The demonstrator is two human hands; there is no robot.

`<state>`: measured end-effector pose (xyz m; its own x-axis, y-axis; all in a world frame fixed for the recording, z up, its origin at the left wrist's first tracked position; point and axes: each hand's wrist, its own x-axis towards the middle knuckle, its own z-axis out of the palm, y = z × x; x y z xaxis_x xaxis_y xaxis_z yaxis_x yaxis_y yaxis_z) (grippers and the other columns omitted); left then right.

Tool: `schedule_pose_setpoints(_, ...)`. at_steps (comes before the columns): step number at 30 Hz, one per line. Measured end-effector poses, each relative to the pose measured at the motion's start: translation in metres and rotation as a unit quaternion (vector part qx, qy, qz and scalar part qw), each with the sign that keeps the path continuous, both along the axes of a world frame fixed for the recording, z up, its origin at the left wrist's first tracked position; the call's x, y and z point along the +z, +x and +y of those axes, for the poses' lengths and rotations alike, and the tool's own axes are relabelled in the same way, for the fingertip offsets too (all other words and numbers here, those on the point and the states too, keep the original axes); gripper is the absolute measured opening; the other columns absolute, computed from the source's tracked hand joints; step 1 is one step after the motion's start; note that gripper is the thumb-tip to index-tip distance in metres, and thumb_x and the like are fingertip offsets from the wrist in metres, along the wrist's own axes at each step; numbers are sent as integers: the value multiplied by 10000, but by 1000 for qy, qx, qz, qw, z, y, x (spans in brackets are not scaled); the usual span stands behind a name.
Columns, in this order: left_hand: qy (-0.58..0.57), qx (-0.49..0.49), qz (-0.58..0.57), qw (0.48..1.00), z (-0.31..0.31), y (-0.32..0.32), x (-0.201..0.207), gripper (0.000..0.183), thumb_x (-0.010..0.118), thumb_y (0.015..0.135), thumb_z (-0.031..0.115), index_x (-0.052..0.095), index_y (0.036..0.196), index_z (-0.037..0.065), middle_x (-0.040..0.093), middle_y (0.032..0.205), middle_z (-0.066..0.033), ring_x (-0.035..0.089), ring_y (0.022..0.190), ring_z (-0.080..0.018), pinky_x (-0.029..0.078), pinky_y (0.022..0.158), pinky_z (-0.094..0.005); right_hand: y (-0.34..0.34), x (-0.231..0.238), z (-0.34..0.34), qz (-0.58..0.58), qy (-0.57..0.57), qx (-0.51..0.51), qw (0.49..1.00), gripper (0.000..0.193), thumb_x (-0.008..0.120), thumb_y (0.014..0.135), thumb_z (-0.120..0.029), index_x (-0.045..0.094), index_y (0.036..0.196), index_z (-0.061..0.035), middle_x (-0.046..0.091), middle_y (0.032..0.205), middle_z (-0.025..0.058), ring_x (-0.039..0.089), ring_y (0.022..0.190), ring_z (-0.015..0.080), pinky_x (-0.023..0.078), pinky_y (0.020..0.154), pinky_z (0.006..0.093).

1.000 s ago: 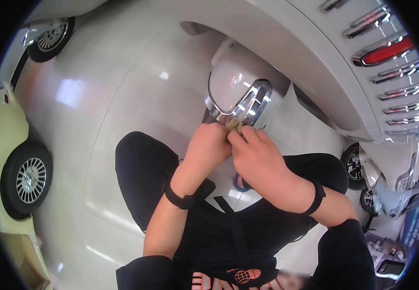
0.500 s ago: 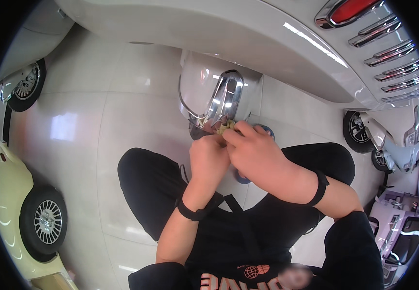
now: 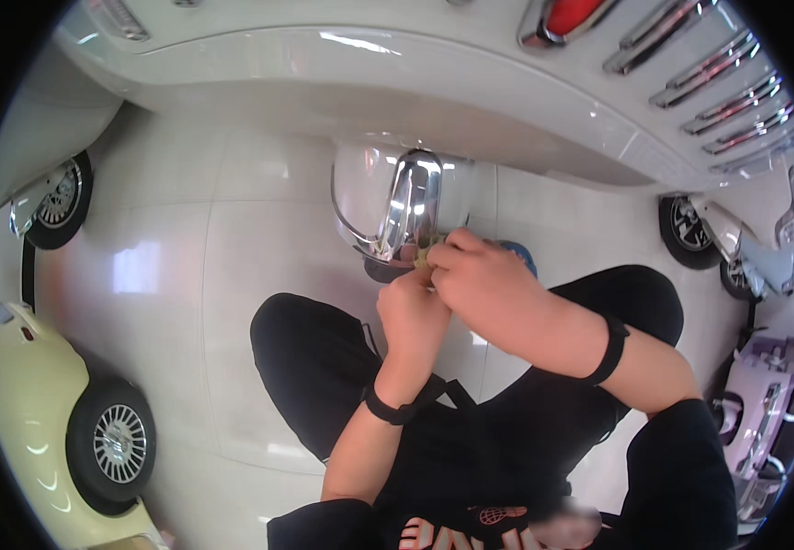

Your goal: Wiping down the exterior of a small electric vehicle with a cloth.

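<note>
Chrome mirror housing [image 3: 395, 206] sits at 12 o'clock under white car body [image 3: 470, 92]. Left hand [image 3: 413, 316] and right hand [image 3: 479, 280] both pinch small yellowish piece [image 3: 426, 249] at its lower edge. Best keep grip steady, press evenly.

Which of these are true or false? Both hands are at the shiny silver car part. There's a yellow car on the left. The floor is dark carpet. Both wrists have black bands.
1. Both hands, the left hand and the right hand, are at the shiny silver car part: true.
2. A yellow car stands on the left: true.
3. The floor is dark carpet: false, it is glossy pale tile.
4. Both wrists have black bands: true.
5. The hands are far apart: false, they are close together.
</note>
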<state>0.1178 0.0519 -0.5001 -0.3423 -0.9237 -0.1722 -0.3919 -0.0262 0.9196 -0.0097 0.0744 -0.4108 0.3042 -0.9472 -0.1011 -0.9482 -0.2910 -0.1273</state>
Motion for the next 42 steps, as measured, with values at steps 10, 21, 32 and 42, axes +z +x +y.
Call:
schedule_pose_setpoints(10,16,9,-17,1000,1,-11,-8,202,765,859,215,793,887,16,723,781,-216,721,746,-410,566,683,-445,-13,-9,-5,-48,5,-39,998,230,696,677,73,701,886,-24,656,977,62,634,1012,286,606,845,357)
schedule_pose_setpoints(21,-12,-23,0,1000,2,-26,-18,188,768,874,209,794,898,25,714,748,-192,707,699,-397,548,640,-451,-19,-19,-6,-44,-1,-78,996,175,684,696,77,663,844,-14,650,929,90,637,965,310,596,819,392)
schedule_pose_setpoints(32,-40,-138,-21,989,9,-50,-42,178,736,874,173,735,896,-4,752,903,-186,735,785,-410,590,677,-482,-43,-36,8,13,28,-84,996,111,671,755,41,679,847,-20,674,943,105,651,972,318,595,829,410)
schedule_pose_setpoints(42,-354,-33,8,935,0,-18,31,244,859,760,119,704,945,78,693,915,-74,694,780,-289,553,627,-376,-32,34,1,-127,-80,-174,973,242,641,818,38,704,1040,-34,698,956,98,668,948,332,579,798,434)
